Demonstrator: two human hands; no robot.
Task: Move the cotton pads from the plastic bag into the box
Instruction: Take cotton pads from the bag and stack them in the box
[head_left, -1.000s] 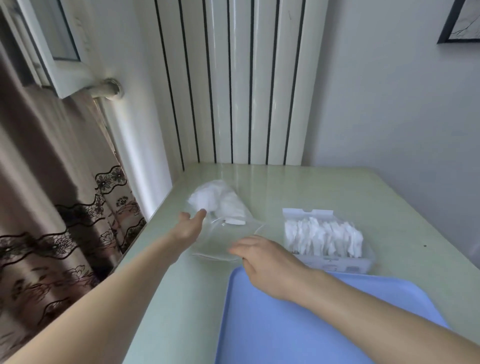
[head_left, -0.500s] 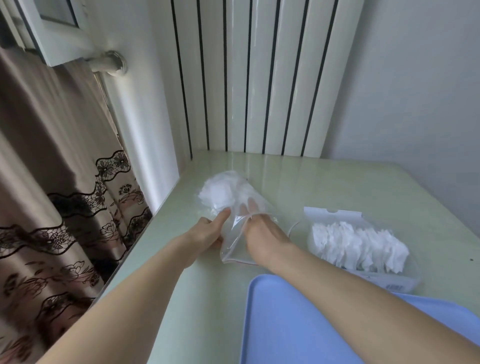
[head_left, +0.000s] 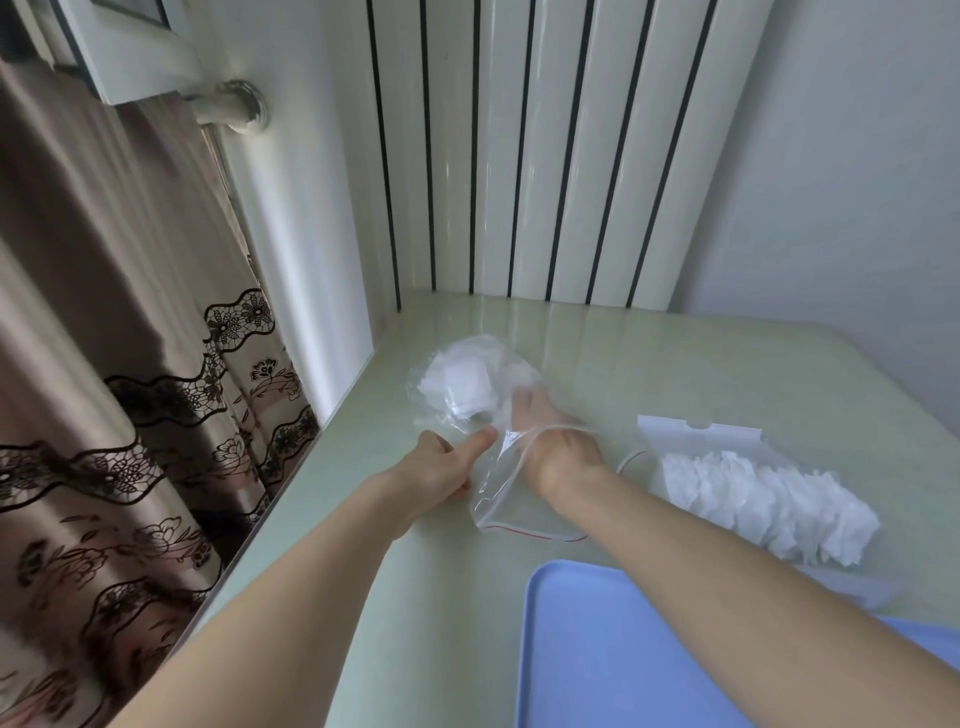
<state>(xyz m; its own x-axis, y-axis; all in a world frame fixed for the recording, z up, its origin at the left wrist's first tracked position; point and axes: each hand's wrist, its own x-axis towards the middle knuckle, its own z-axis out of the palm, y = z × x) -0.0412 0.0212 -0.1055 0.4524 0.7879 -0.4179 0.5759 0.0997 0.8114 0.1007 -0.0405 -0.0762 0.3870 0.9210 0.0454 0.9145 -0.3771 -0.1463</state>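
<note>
A clear zip plastic bag (head_left: 506, 499) lies on the pale green table, its mouth with a red line facing me. White cotton pads (head_left: 457, 387) bunch at its far end. My left hand (head_left: 441, 470) pinches the bag's left edge with thumb and fingers. My right hand (head_left: 550, 441) is pushed inside the bag up to the wrist, its fingers against the pads; how the fingertips lie is blurred by the plastic. To the right stands the clear box (head_left: 701, 431) with its white lid flap up, filled with several white pads (head_left: 769, 504).
A light blue tray (head_left: 623, 654) sits at the near right edge under my right forearm. A white radiator (head_left: 545, 156) rises behind the table. A patterned curtain (head_left: 130, 389) hangs at the left beyond the table's edge.
My right hand has gone from the bag's mouth to deep inside it, reaching the pads. My left hand closed on the bag's left edge. The camera moved closer.
</note>
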